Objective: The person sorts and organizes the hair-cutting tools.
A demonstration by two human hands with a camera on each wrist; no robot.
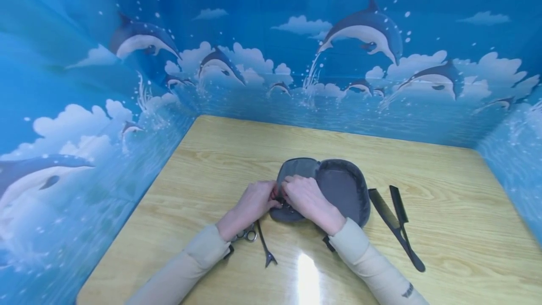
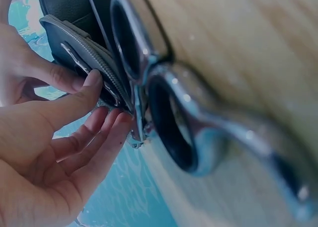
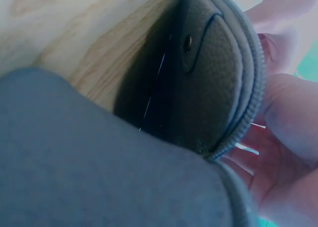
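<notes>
A dark grey zippered case (image 1: pixel 343 192) lies unfolded on the table. Over its left half my two hands work close together. My left hand (image 1: pixel 254 200) pinches the zipped edge between thumb and fingers, as the left wrist view shows. Thin shiny metal pieces (image 2: pixel 74 55) lie against the case's inner panel. From the other side my right hand (image 1: pixel 306 197) reaches down, its thumb (image 2: pixel 64 78) near those pieces. In the right wrist view the case wall (image 3: pixel 213 83) hides my right fingertips, so I cannot tell what they hold.
Silver scissors (image 1: pixel 251 235) lie beside my left wrist, large in the left wrist view. A slim dark tool with a forked end (image 1: pixel 269 258) is near them. Two black combs (image 1: pixel 385 208) lie right of the case. Dolphin-print sheeting (image 1: pixel 262 51) encloses the table.
</notes>
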